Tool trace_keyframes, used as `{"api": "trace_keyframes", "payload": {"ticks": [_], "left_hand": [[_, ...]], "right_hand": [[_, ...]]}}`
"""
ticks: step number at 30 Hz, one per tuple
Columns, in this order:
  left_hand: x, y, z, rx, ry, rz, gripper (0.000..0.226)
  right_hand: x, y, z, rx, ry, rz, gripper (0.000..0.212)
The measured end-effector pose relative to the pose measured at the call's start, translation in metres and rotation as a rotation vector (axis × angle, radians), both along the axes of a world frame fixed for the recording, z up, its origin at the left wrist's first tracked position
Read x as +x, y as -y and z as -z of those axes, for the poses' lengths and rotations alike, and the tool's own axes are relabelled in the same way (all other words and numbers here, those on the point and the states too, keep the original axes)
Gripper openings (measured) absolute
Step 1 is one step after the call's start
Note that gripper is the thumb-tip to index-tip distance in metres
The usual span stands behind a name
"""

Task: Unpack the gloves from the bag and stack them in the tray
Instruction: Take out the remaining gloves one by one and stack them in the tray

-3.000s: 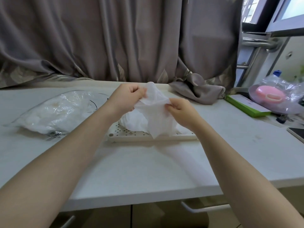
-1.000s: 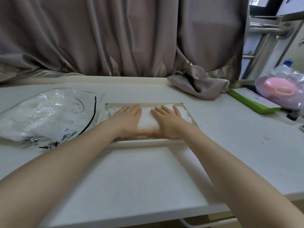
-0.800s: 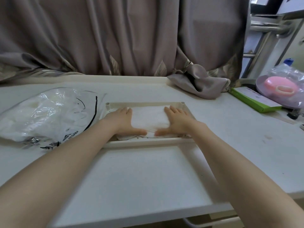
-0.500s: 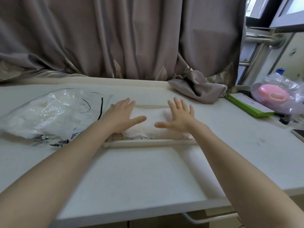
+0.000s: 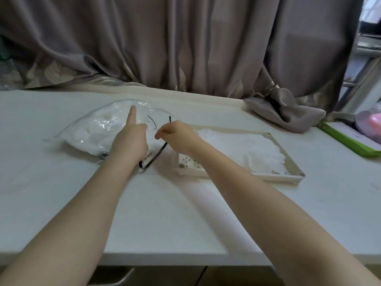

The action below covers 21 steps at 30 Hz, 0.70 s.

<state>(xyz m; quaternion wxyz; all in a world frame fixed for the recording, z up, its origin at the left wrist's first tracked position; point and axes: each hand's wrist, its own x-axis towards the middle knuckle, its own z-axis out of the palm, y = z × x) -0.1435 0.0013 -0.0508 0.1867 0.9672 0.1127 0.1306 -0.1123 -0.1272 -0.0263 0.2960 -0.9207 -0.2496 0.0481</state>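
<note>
A clear plastic bag (image 5: 92,129) holding white gloves lies left of centre on the table, its black-edged mouth facing right. My left hand (image 5: 132,141) rests on the bag with the index finger stretched out over it. My right hand (image 5: 178,135) is at the bag's mouth with its fingers curled, and seems to pinch the clear plastic edge there. To the right, a cream perforated tray (image 5: 288,175) holds a flat stack of white gloves (image 5: 243,149). Neither hand touches the stack.
A grey-brown curtain (image 5: 185,42) hangs along the table's back edge, and its tied end (image 5: 288,108) lies on the table at the back right. A green-edged box (image 5: 348,137) and a pink item in plastic (image 5: 371,120) sit at the far right.
Both hands have left the glove stack in the tray and moved left to the bag. The view has also turned left, so the tray now sits on the right.
</note>
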Motion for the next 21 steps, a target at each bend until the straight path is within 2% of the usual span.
{"api": "trace_keyframes", "payload": {"ticks": [4,9,11,13,17,19,21], "left_hand": [[0.007,-0.017,0.004,-0.071,0.025,0.005,0.058],[0.017,-0.025,0.017,-0.081,-0.014,0.062,0.045],[0.018,-0.023,0.017,-0.069,0.007,0.053,0.042],[0.019,-0.02,0.017,-0.074,0.029,0.054,0.049],[0.021,-0.015,0.021,-0.041,0.026,0.117,0.051],[0.022,-0.016,0.023,-0.038,0.014,0.124,0.057],[0.022,-0.017,0.024,-0.029,0.018,0.121,0.058]], "right_hand": [[0.02,-0.028,0.014,-0.343,0.034,-0.039,0.035],[0.036,-0.047,0.031,-0.601,0.191,-0.018,0.032],[0.043,-0.046,0.032,-0.533,0.203,0.004,0.029],[0.045,-0.044,0.033,-0.46,0.218,-0.002,0.023],[0.044,-0.039,0.035,-0.425,0.236,-0.009,0.019],[0.042,-0.033,0.028,-0.264,0.218,0.022,0.015],[0.037,-0.024,0.016,-0.008,0.192,0.047,0.012]]}}
